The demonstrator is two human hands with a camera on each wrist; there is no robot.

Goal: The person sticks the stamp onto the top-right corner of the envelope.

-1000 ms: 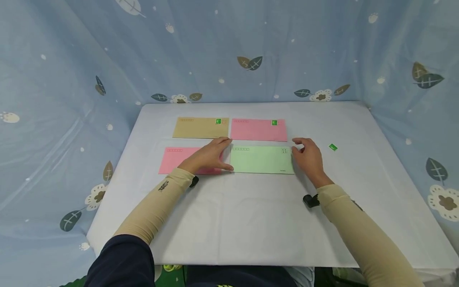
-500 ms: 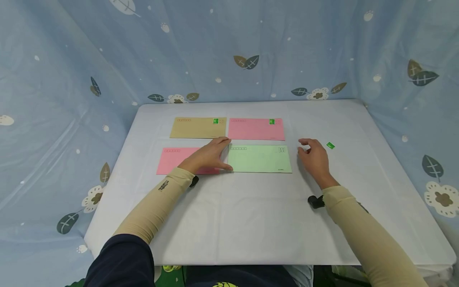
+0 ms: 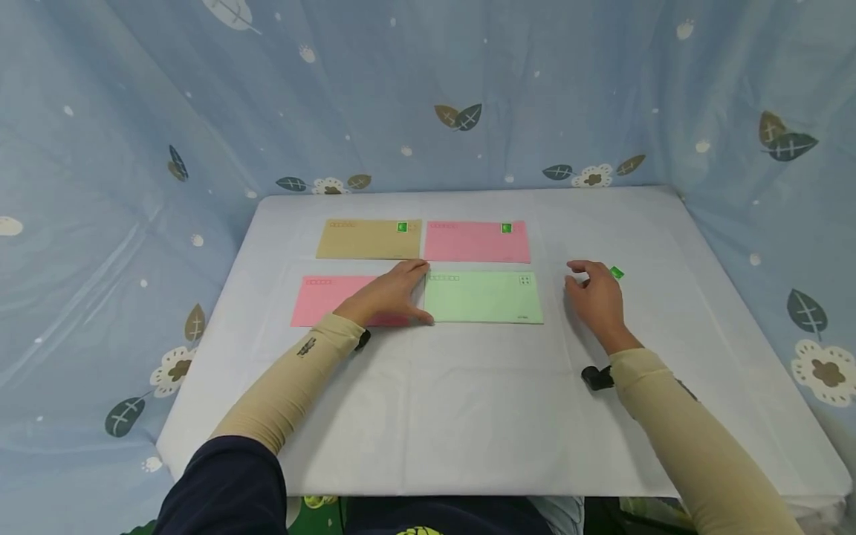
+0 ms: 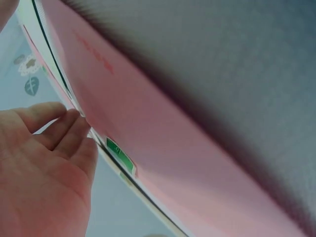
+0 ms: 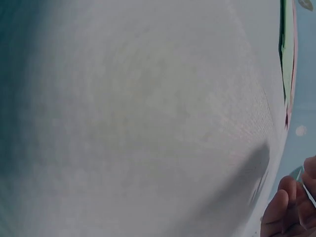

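Item: green stamp [image 3: 617, 273], loose on the worktop [image 3: 468, 401], well right of the green envelope [image 3: 483, 297].

Right hand [image 3: 595, 296]: fingers loosely curled, fingertips at the stamp, nothing held.

Left hand [image 3: 388, 292]: flat, pressing the near pink envelope [image 3: 321, 299] beside the green envelope.

Step, as judged: reaching for the stamp. The next move calls for a fine pinch grip.

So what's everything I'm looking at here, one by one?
Brown envelope: one, tan, far left, green stamp on it.
Pink envelopes: two, one far with a green stamp, one near left under the left hand.
Green envelope: one, pale green, near middle, no stamp.
Loose stamp: one, green, at the right fingertips.
Table: one, white cloth.
Backdrop: blue leaf-print fabric.
Left hand: rests flat on the near pink envelope.
Right hand: fingers curled, reaching the stamp.
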